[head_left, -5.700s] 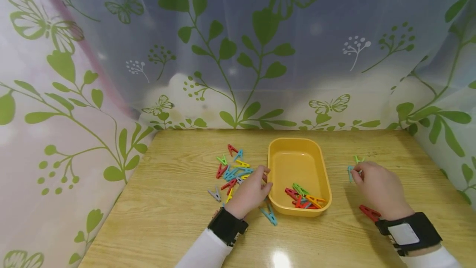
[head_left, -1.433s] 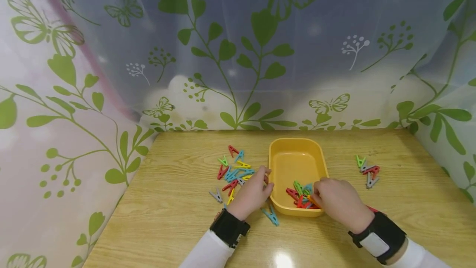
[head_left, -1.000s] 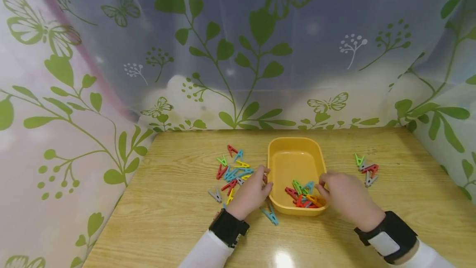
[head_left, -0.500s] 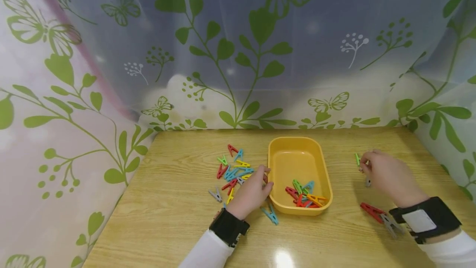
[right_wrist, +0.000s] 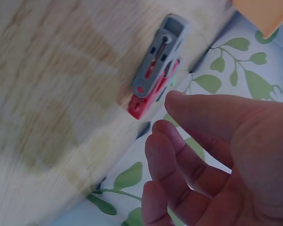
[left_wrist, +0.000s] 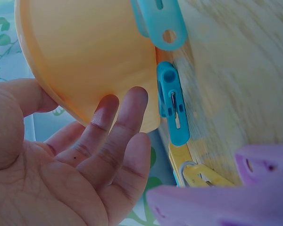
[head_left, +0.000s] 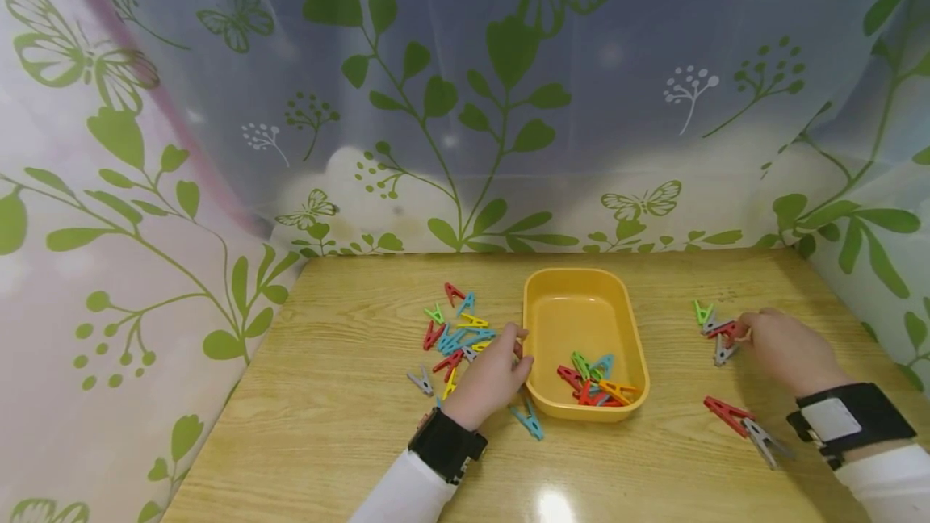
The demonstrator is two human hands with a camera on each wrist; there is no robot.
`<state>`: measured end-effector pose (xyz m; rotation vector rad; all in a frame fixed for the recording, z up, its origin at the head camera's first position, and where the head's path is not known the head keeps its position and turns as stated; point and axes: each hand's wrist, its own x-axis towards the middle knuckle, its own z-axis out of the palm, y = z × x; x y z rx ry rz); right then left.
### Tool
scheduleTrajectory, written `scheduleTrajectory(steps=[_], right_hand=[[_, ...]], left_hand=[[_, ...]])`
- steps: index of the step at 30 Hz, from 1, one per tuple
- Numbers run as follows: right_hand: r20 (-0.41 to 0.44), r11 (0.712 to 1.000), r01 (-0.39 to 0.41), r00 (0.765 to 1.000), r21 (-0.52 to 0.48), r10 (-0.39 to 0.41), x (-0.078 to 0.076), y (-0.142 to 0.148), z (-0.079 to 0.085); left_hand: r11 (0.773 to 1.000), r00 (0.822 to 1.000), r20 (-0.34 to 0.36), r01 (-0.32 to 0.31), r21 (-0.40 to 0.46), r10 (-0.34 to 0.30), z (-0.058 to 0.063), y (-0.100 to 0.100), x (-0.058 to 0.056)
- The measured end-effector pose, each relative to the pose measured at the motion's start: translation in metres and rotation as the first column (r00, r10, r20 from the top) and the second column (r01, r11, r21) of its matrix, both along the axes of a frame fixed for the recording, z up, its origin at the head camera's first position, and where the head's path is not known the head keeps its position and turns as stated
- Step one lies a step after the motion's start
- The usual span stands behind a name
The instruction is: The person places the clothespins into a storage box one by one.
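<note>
A yellow plastic tray (head_left: 534, 394) stands mid-table with several coloured clothes pegs (head_left: 587, 382) in its near end. My left hand (head_left: 485, 378) rests at the tray's left side; in the left wrist view the thumb meets the rim and the loosely bent fingers lie along the outer wall. Right of the tray, a group of green, grey and red pegs (head_left: 722, 349) lies on the table. My right hand (head_left: 788, 349) is beside that group, and in the right wrist view its thumb and fingers are apart, with nothing between them, near a grey peg (right_wrist: 159, 56).
Many coloured pegs (head_left: 450, 337) are scattered left of the tray, and a blue peg (head_left: 529, 420) lies by its near-left corner. A red peg (head_left: 726, 414) and a grey peg (head_left: 759, 441) lie nearer me on the right. A patterned curtain (head_left: 465, 144) stands behind the table.
A blue peg from the right group now lies in the tray. My right hand has gone from the tray back to that group, then drawn slightly right. The left hand stays.
</note>
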<state>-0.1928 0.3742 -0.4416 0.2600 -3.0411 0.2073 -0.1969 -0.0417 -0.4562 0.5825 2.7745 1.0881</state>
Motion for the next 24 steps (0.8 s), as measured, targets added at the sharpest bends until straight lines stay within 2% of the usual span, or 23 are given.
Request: scheduleTrajectory(steps=[7,16,24], right_hand=[[0.037,1.000,-0.018,0.999,0.011,0.017,-0.0061,0.0062,-0.0078],[0.125,0.999,-0.021,0.992,0.031,0.017,-0.0091,0.0073,-0.0084],[0.128,0.996,-0.059,0.991,0.063,0.050,-0.0068,0.0060,-0.0089]], left_hand=[[1.000,1.000,0.002,0.001,0.005,-0.001,-0.0003,0.0006,0.0006],[1.000,1.000,0.000,0.005,0.007,-0.005,0.0011,-0.0002,0.0016],[1.000,1.000,0.008,0.001,0.018,-0.001,0.0029,-0.0008,0.0022]])
